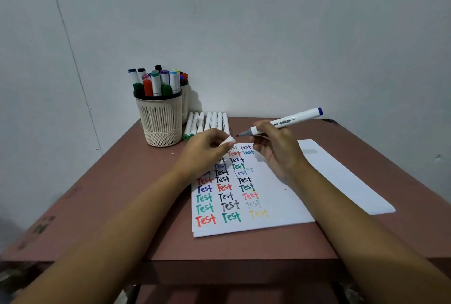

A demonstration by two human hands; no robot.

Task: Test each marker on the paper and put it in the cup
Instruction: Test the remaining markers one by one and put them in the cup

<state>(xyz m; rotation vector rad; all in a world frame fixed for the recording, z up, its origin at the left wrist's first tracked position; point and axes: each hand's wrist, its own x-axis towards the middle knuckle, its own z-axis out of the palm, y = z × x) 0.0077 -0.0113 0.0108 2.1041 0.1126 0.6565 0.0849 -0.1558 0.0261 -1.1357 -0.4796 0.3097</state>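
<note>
A reddish-brown table (136, 194) stands against a pale grey wall (244, 23). Over the far end of it the marker (290, 120), white-barrelled with a blue cap on its rear end, is held nearly level and slopes up to the right. Its dark tip (238, 135) is bare and points left. The right hand (275, 147) grips the marker near the grey front section, with the fingers curled round the barrel and the wrist lifted off the table. The left hand (205, 150) pinches a small white cap (228, 142) between thumb and fingertips, and the cap's end sits just beside the marker tip with a narrow gap between them.

Below both hands lies the sheet of paper (275, 206), on top of a few more sheets. It carries three columns of the word "Test" written in red, green, blue, black, pink and yellow, some of them faint. The left hand hides part of the upper rows. To the right, partly under the right forearm, a second stack of paper (341, 177) lies at a slant.

At the table's far left stands the cream slatted cup (161, 120), full of upright markers (156, 81) with caps of many colours. A second cup (184, 103) peeks out right behind it. Just beside the cups, a row of white markers (210, 123) lies side by side on the table.
</note>
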